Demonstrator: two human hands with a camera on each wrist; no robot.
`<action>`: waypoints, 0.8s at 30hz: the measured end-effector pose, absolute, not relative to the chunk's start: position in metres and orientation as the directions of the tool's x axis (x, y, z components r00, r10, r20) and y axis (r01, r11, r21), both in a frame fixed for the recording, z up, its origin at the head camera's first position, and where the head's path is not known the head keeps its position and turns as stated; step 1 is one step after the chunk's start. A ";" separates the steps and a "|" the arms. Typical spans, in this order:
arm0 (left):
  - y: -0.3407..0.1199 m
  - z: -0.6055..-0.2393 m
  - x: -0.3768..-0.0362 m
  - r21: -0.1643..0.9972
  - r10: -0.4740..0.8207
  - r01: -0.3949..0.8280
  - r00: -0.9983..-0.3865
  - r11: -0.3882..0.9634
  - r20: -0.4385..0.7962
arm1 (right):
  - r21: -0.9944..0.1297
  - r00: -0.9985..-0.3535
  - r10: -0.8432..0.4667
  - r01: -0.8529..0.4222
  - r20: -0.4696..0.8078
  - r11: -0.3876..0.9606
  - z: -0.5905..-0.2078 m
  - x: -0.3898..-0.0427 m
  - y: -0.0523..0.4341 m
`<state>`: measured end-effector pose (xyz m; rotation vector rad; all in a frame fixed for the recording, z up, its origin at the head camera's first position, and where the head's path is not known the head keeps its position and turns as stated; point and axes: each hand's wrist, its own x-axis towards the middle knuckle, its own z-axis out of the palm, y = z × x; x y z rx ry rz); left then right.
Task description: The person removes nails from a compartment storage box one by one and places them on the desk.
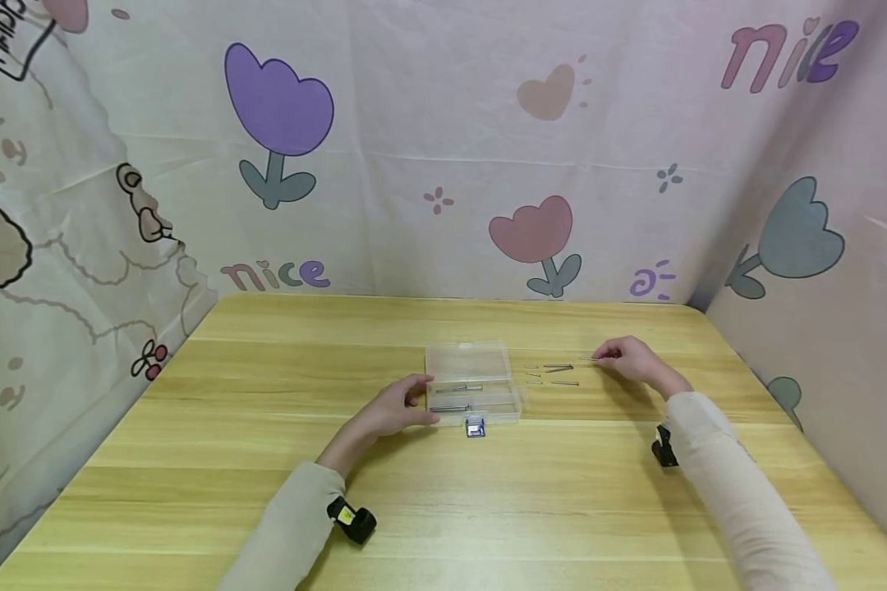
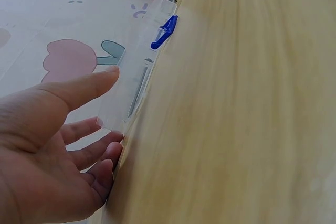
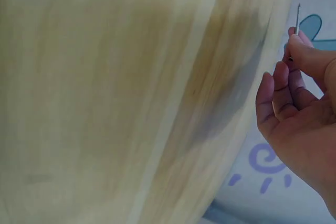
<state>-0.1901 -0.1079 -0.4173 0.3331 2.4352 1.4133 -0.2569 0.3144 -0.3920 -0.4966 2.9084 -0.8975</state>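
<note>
A clear plastic box (image 1: 497, 402) lies on the table with its lid (image 1: 467, 361) folded back and a blue latch (image 1: 475, 428) at its front. Long metal nails lie in its compartments. My left hand (image 1: 395, 406) rests at the box's left end, thumb near the front corner and fingers touching the side, as the left wrist view also shows. Between thumb and fingertip, my right hand (image 1: 628, 359) pinches a thin metal nail (image 3: 298, 18) above the table's right part. Several loose nails (image 1: 559, 366) of different lengths lie between the box and that hand.
The wooden table (image 1: 266, 501) reaches back to a printed cloth (image 1: 414, 98) with tulips and lettering. Cloth also hangs along both sides. A black wrist camera (image 1: 352, 520) sits on the left sleeve, another (image 1: 664, 447) on the right.
</note>
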 end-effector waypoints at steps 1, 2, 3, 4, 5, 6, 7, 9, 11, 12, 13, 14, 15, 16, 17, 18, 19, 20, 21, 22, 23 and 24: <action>-0.108 -0.417 -0.190 0.872 0.346 0.046 -0.927 0.488 -0.145 | -0.561 -0.950 -0.311 -0.275 0.033 0.780 -0.393 -0.257 0.316; -0.108 -0.417 -0.190 0.872 0.346 0.046 -0.927 0.488 -0.145 | -0.564 -0.953 -0.303 -0.263 0.023 0.783 -0.394 -0.257 0.317; -0.108 -0.417 -0.190 0.873 0.346 0.046 -0.927 0.486 -0.144 | -0.565 -0.955 -0.296 -0.251 0.012 0.786 -0.394 -0.257 0.319; -0.108 -0.416 -0.190 0.873 0.346 0.046 -0.927 0.486 -0.144 | -0.566 -0.957 -0.291 -0.240 0.000 0.788 -0.395 -0.257 0.320; -0.108 -0.416 -0.190 0.873 0.345 0.046 -0.928 0.485 -0.143 | -0.568 -0.958 -0.285 -0.228 -0.012 0.791 -0.396 -0.256 0.321; -0.108 -0.416 -0.190 0.873 0.345 0.046 -0.928 0.485 -0.142 | -0.570 -0.960 -0.278 -0.216 -0.022 0.793 -0.397 -0.256 0.322; -0.107 -0.416 -0.190 0.874 0.345 0.046 -0.928 0.483 -0.142 | -0.574 -0.962 -0.273 -0.206 -0.031 0.793 -0.398 -0.256 0.322; -0.107 -0.416 -0.190 0.875 0.346 0.047 -0.928 0.482 -0.141 | -0.574 -0.963 -0.266 -0.198 -0.036 0.795 -0.400 -0.257 0.322; -0.107 -0.416 -0.189 0.876 0.346 0.046 -0.928 0.481 -0.141 | -0.576 -0.964 -0.263 -0.196 -0.035 0.794 -0.402 -0.256 0.322; -0.107 -0.416 -0.189 0.876 0.346 0.047 -0.928 0.480 -0.140 | -0.575 -0.965 -0.261 -0.195 -0.033 0.795 -0.402 -0.257 0.322; -0.107 -0.416 -0.189 0.877 0.346 0.046 -0.928 0.479 -0.140 | -0.571 -0.964 -0.263 -0.200 -0.029 0.797 -0.403 -0.257 0.321; -0.108 -0.416 -0.188 0.877 0.346 0.046 -0.928 0.479 -0.140 | -0.565 -0.964 -0.266 -0.206 -0.025 0.799 -0.404 -0.257 0.321; -0.108 -0.416 -0.188 0.876 0.346 0.046 -0.928 0.480 -0.140 | -0.559 -0.963 -0.269 -0.211 -0.022 0.802 -0.404 -0.257 0.321; -0.108 -0.416 -0.188 0.876 0.346 0.046 -0.928 0.480 -0.141 | -0.552 -0.962 -0.273 -0.217 -0.019 0.805 -0.404 -0.257 0.320; -0.108 -0.416 -0.188 0.875 0.345 0.046 -0.928 0.482 -0.141 | -0.548 -0.962 -0.273 -0.219 -0.017 0.807 -0.405 -0.257 0.320; -0.108 -0.416 -0.188 0.874 0.345 0.047 -0.928 0.484 -0.142 | -0.544 -0.962 -0.273 -0.221 -0.016 0.809 -0.405 -0.257 0.319; -0.107 -0.416 -0.188 0.872 0.344 0.047 -0.928 0.487 -0.142 | -0.543 -0.961 -0.277 -0.224 -0.017 0.810 -0.405 -0.257 0.319; -0.107 -0.416 -0.188 0.870 0.343 0.048 -0.928 0.491 -0.143 | -0.541 -0.960 -0.278 -0.225 -0.018 0.810 -0.405 -0.256 0.319; -0.107 -0.416 -0.189 0.867 0.342 0.048 -0.928 0.496 -0.144 | -0.540 -0.960 -0.279 -0.226 -0.018 0.811 -0.405 -0.256 0.319; -0.107 -0.416 -0.189 0.865 0.342 0.049 -0.928 0.500 -0.146 | -0.540 -0.960 -0.280 -0.226 -0.019 0.811 -0.405 -0.256 0.319; -0.107 -0.417 -0.189 0.862 0.341 0.048 -0.928 0.504 -0.147 | -0.542 -0.960 -0.279 -0.224 -0.021 0.810 -0.405 -0.256 0.319; -0.108 -0.417 -0.189 0.861 0.341 0.049 -0.928 0.507 -0.148 | -0.542 -0.960 -0.279 -0.223 -0.022 0.810 -0.405 -0.256 0.319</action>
